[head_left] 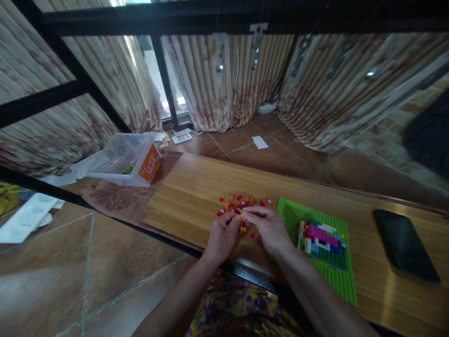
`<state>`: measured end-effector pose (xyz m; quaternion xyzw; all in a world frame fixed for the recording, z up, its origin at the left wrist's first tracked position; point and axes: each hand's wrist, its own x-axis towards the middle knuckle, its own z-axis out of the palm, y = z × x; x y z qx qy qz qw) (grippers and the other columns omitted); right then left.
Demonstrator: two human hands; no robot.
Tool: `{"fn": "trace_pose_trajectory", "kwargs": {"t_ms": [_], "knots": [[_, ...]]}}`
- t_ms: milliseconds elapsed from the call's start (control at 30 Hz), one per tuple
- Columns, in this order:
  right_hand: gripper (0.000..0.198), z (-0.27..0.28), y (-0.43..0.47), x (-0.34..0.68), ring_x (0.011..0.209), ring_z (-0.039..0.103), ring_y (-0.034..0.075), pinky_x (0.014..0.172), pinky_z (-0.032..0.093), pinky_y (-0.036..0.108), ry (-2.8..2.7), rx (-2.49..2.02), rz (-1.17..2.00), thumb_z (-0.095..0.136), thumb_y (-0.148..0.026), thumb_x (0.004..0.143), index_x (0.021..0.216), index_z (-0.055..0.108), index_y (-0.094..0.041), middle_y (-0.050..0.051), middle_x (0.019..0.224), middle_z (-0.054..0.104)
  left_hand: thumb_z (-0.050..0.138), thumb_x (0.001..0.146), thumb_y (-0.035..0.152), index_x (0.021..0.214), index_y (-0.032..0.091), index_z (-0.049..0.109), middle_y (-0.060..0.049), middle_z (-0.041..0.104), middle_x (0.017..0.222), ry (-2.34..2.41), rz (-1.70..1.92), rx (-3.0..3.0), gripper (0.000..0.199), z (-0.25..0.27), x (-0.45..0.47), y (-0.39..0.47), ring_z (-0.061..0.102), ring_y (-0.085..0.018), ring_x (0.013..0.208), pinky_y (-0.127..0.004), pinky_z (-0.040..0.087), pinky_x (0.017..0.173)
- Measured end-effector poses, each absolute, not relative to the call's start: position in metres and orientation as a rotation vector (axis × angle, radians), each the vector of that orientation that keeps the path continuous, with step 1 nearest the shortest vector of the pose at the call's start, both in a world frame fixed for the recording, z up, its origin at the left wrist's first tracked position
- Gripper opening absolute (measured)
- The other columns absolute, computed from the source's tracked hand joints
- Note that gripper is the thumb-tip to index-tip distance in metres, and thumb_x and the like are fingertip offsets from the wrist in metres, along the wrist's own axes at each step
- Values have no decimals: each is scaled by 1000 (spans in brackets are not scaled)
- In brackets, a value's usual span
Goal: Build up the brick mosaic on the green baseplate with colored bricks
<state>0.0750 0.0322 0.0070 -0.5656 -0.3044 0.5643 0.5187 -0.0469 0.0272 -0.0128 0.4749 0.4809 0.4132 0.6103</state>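
My left hand [223, 233] and my right hand [270, 229] meet over a scatter of small building bricks [227, 205] in red, orange and pink. Fingers of both hands are pinched together, tip to tip, around a tiny brick; its exact shape is hidden by the fingertips. More loose bricks lie around and beneath the hands on the wooden tabletop [189, 187]. Just right of my right hand lies a green studded baseplate [340, 276]. A built patch of magenta, white, blue and other bricks [321, 236] sits on it.
A black phone [405, 245] lies at the table's right. At the left end stands a clear plastic bin [115, 161] with an orange label and a few pieces inside. A dark metal frame [224, 21] crosses above, with curtains [206, 79] behind. Papers [259, 142] lie on the tiled floor.
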Motion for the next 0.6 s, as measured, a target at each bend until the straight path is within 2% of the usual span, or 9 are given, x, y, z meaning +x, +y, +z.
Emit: {"fn": "trace_pose_trajectory", "kwargs": {"t_ms": [200,367,467,600], "knots": [[20,10,29,69,53,55,9,54,45,24,-675,-1363,1345,79,-28,50,66,72,-17,0,61,67,56,78,40,72,15,65,2,55,63,1108,916,1065,27,-4,-49,26,42,-7,54,-19,32,53],[27,8,27,72,54,58,10,54,48,24,-498,-1244,1569,82,-27,45,65,71,-16,1,66,68,57,76,41,66,14,60,6,45,50,1129,908,1013,29,-3,-51,24,33,-5,45,-19,25,46],[27,7,29,79,56,59,9,57,50,22,-489,-1215,1602,82,-27,48,70,70,-16,0,69,68,58,74,42,65,15,57,7,42,48,1141,879,921,29,-6,-52,25,31,-5,42,-19,22,43],[28,4,33,96,56,60,10,55,51,23,-578,-1378,1467,75,-31,58,82,69,-17,0,71,67,57,73,42,57,16,51,8,36,43,1281,848,863,32,-10,-57,28,28,-4,39,-19,19,41]]}}
